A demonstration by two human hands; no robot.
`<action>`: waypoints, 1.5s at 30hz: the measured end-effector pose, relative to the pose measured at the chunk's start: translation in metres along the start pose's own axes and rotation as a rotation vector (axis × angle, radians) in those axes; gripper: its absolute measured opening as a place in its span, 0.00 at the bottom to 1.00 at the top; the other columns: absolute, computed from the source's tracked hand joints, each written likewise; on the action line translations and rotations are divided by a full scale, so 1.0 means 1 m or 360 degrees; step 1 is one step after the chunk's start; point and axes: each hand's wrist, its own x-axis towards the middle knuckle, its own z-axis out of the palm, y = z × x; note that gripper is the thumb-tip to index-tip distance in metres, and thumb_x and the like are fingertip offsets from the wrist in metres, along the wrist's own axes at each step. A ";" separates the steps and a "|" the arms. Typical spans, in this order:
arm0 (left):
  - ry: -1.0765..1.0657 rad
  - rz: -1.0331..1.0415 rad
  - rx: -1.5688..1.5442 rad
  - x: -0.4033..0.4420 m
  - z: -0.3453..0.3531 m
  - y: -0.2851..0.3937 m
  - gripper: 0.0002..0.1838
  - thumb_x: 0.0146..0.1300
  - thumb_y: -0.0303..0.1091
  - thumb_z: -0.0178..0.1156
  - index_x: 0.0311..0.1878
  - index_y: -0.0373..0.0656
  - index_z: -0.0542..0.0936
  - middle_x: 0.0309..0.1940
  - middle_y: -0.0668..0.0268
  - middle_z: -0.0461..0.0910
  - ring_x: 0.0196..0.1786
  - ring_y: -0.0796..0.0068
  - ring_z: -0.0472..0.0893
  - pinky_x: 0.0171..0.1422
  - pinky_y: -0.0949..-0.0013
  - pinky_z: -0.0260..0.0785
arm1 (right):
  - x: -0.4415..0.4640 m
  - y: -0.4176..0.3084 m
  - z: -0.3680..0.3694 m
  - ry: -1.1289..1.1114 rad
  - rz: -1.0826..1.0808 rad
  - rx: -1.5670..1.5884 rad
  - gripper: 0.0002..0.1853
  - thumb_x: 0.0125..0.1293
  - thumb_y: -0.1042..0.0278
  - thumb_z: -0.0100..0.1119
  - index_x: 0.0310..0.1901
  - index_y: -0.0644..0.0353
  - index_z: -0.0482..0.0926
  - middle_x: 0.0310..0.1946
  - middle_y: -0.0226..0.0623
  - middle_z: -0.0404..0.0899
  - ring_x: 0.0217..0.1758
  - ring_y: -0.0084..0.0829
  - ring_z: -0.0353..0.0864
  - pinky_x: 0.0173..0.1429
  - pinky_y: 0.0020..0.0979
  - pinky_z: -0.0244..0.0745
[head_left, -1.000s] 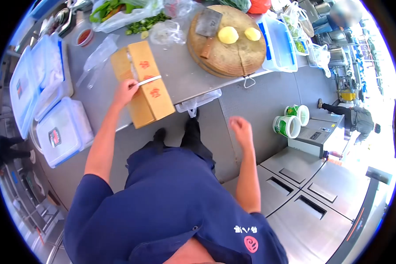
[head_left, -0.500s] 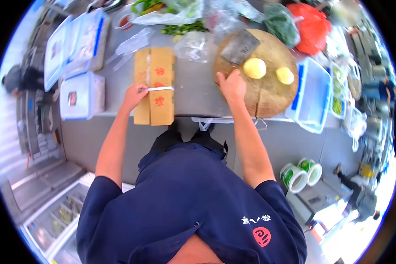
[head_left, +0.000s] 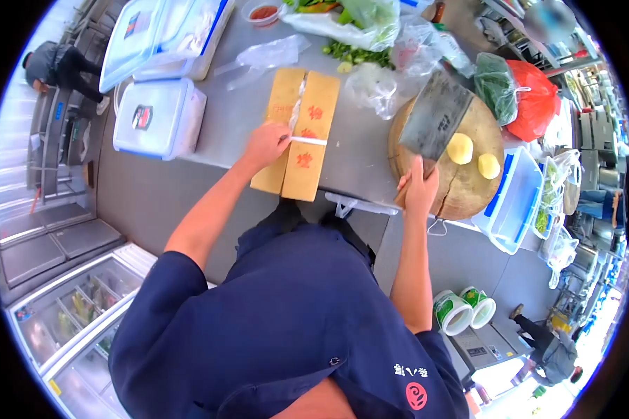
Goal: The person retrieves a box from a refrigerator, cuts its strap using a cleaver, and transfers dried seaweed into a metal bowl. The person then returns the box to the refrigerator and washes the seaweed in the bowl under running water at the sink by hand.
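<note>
My left hand (head_left: 267,144) is closed on the white strap (head_left: 307,140) that runs across a brown cardboard box (head_left: 303,167) with red characters. The box lies flat at the table's front edge. In my right hand (head_left: 419,187) is the handle of a cleaver (head_left: 438,112), my fingers wrapped round it. The broad grey blade points away from me over the round wooden chopping block (head_left: 461,192). Two peeled, pale yellow potatoes (head_left: 460,149) sit on the block, right of the blade.
Lidded plastic tubs (head_left: 154,122) stand at the left. Behind the box lie clear bags (head_left: 372,87), green herbs (head_left: 356,56) and a sauce cup (head_left: 262,12). A red bag (head_left: 531,101) and a blue-rimmed tub (head_left: 514,202) flank the block. Other people are farther off at both sides.
My right hand has closed round the cleaver's handle and drawn the cleaver toward me, its blade now tilted upright over the block. The left hand stays at the strap. The view has turned.
</note>
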 end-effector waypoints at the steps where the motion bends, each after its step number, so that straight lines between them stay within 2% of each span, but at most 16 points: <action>1: 0.0012 0.0061 -0.0031 -0.011 -0.003 -0.001 0.06 0.62 0.32 0.62 0.32 0.40 0.79 0.31 0.58 0.80 0.41 0.49 0.79 0.43 0.51 0.71 | -0.032 0.001 0.010 -0.0029 -0.0215 -0.0109 0.12 0.73 0.63 0.62 0.45 0.61 0.71 0.23 0.31 0.72 0.18 0.23 0.72 0.21 0.29 0.70; 3: -0.0046 0.0070 -0.0063 -0.019 -0.002 -0.011 0.06 0.63 0.33 0.62 0.34 0.40 0.80 0.32 0.58 0.80 0.42 0.50 0.79 0.45 0.52 0.71 | -0.072 0.014 0.023 -0.0041 -0.0412 -0.0235 0.11 0.75 0.63 0.61 0.45 0.60 0.71 0.21 0.30 0.71 0.16 0.21 0.70 0.19 0.28 0.68; 5: -0.0054 0.0112 -0.0095 -0.010 -0.005 -0.017 0.07 0.65 0.34 0.62 0.37 0.40 0.81 0.33 0.59 0.81 0.44 0.51 0.79 0.47 0.53 0.72 | -0.088 0.019 0.039 -0.0423 -0.0018 -0.0291 0.10 0.75 0.65 0.59 0.46 0.60 0.71 0.22 0.29 0.73 0.16 0.22 0.71 0.19 0.26 0.68; 9: -0.0052 0.0143 -0.0080 -0.008 -0.003 -0.021 0.05 0.63 0.31 0.62 0.36 0.40 0.81 0.34 0.61 0.81 0.43 0.52 0.79 0.46 0.53 0.72 | -0.111 0.055 0.076 -0.0382 0.0172 -0.0736 0.09 0.74 0.68 0.59 0.45 0.62 0.71 0.20 0.28 0.73 0.16 0.21 0.71 0.19 0.27 0.67; 11: 0.0014 0.0193 -0.0099 -0.011 -0.003 -0.022 0.04 0.62 0.31 0.63 0.36 0.40 0.80 0.34 0.61 0.81 0.43 0.52 0.79 0.46 0.53 0.72 | -0.117 0.069 0.087 -0.0398 -0.0092 -0.1221 0.15 0.72 0.69 0.59 0.51 0.71 0.72 0.21 0.48 0.80 0.22 0.49 0.79 0.32 0.45 0.73; 14: 0.0111 0.0307 -0.0101 -0.009 0.000 -0.024 0.04 0.59 0.30 0.63 0.34 0.41 0.80 0.33 0.61 0.80 0.42 0.53 0.79 0.45 0.53 0.73 | -0.130 0.066 0.102 -0.0416 -0.0129 -0.1396 0.17 0.71 0.69 0.59 0.53 0.73 0.72 0.24 0.57 0.79 0.28 0.60 0.79 0.35 0.50 0.72; 29: 0.0221 0.0525 -0.0104 -0.028 0.013 -0.029 0.06 0.53 0.22 0.63 0.34 0.39 0.77 0.35 0.58 0.79 0.41 0.51 0.77 0.44 0.53 0.73 | -0.108 0.107 0.145 -0.0424 -0.0512 -0.1678 0.17 0.73 0.67 0.55 0.53 0.72 0.67 0.25 0.62 0.80 0.30 0.65 0.81 0.36 0.58 0.77; 33: 0.0413 0.0269 -0.0377 -0.031 0.007 -0.034 0.04 0.61 0.24 0.61 0.38 0.38 0.81 0.36 0.56 0.81 0.41 0.52 0.79 0.43 0.57 0.73 | -0.100 0.114 0.144 -0.0433 -0.0522 -0.1569 0.16 0.72 0.67 0.55 0.53 0.71 0.67 0.25 0.63 0.80 0.30 0.65 0.81 0.36 0.59 0.76; 36: 0.0417 -0.0255 -0.0762 -0.020 0.005 -0.053 0.06 0.68 0.28 0.57 0.40 0.35 0.81 0.31 0.54 0.79 0.36 0.59 0.80 0.40 0.60 0.70 | -0.091 0.090 0.124 -0.0331 -0.0692 -0.1531 0.13 0.72 0.67 0.56 0.50 0.68 0.69 0.24 0.58 0.80 0.25 0.57 0.82 0.32 0.54 0.75; 38: 0.0359 -0.0524 -0.0496 -0.017 -0.014 -0.083 0.09 0.71 0.30 0.57 0.49 0.37 0.81 0.34 0.59 0.81 0.39 0.64 0.82 0.45 0.63 0.74 | -0.099 0.045 0.108 -0.0460 0.0134 -0.0776 0.13 0.72 0.67 0.58 0.50 0.66 0.71 0.24 0.51 0.80 0.23 0.42 0.81 0.30 0.47 0.75; 39: 0.0453 -0.0641 -0.0526 -0.024 -0.018 -0.112 0.11 0.70 0.29 0.58 0.53 0.38 0.79 0.39 0.58 0.81 0.43 0.62 0.82 0.50 0.62 0.74 | -0.099 0.038 0.090 -0.0319 0.0163 -0.0747 0.13 0.71 0.67 0.59 0.49 0.66 0.72 0.27 0.45 0.81 0.25 0.31 0.79 0.32 0.40 0.76; 40: 0.0562 -0.0761 -0.0553 -0.026 -0.017 -0.129 0.14 0.69 0.28 0.59 0.56 0.39 0.78 0.44 0.58 0.81 0.46 0.60 0.82 0.54 0.60 0.74 | -0.097 0.037 0.071 -0.0136 -0.0161 -0.0821 0.19 0.72 0.65 0.60 0.58 0.66 0.73 0.27 0.43 0.82 0.27 0.31 0.80 0.36 0.40 0.78; 41: 0.0572 -0.0752 -0.0549 -0.025 -0.025 -0.119 0.14 0.69 0.28 0.59 0.56 0.39 0.78 0.44 0.58 0.81 0.46 0.60 0.82 0.54 0.60 0.74 | -0.101 0.016 0.056 -0.0028 -0.0152 -0.0995 0.29 0.69 0.68 0.61 0.71 0.60 0.69 0.38 0.50 0.84 0.38 0.37 0.84 0.43 0.41 0.79; 43: 0.1075 -0.0382 0.0270 -0.042 -0.059 -0.085 0.21 0.64 0.27 0.63 0.60 0.38 0.75 0.53 0.55 0.77 0.57 0.53 0.77 0.63 0.55 0.70 | -0.080 0.022 0.014 0.0091 -0.1129 -0.1492 0.38 0.66 0.71 0.61 0.78 0.54 0.61 0.49 0.55 0.79 0.49 0.46 0.81 0.51 0.44 0.77; 44: 0.0910 -0.0262 0.0295 -0.051 -0.071 -0.062 0.24 0.61 0.27 0.65 0.61 0.37 0.74 0.56 0.53 0.75 0.62 0.50 0.74 0.66 0.55 0.67 | -0.081 0.011 0.003 0.0083 -0.0693 -0.1612 0.39 0.65 0.75 0.58 0.79 0.50 0.61 0.53 0.55 0.72 0.53 0.53 0.77 0.55 0.47 0.75; 45: 0.0746 -0.0149 0.0323 -0.059 -0.077 -0.041 0.28 0.58 0.27 0.66 0.63 0.36 0.73 0.60 0.50 0.72 0.66 0.48 0.70 0.69 0.54 0.65 | -0.068 0.018 -0.013 0.0093 -0.0797 -0.1737 0.39 0.65 0.77 0.57 0.78 0.50 0.62 0.50 0.52 0.72 0.50 0.53 0.77 0.54 0.48 0.75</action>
